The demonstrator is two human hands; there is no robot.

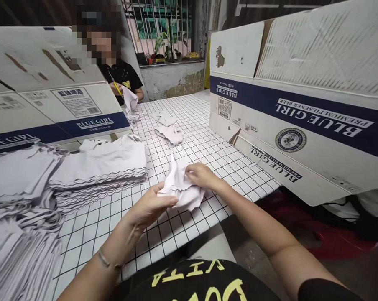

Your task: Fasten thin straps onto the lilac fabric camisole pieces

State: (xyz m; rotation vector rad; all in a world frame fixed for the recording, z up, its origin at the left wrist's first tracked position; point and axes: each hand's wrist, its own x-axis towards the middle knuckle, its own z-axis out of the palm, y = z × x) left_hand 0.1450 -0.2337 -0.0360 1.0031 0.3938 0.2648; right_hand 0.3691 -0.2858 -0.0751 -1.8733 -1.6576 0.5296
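Observation:
A pale pinkish-white piece of fabric is bunched and folded between my two hands, just above the gridded tabletop. My left hand grips its lower left edge, thumb on top and fingers underneath. With bent, pinched fingers, my right hand takes hold of the cloth's upper right side. Just beyond lies another crumpled fabric piece on the table. To the left is a stack of similar cloth pieces with wavy edges.
More cloth piles fill the table's left side. Cardboard beer boxes stand at left and right, the right one overhanging the table edge. Across the table, a person holds fabric and a yellow-handled tool. A red stool stands below right.

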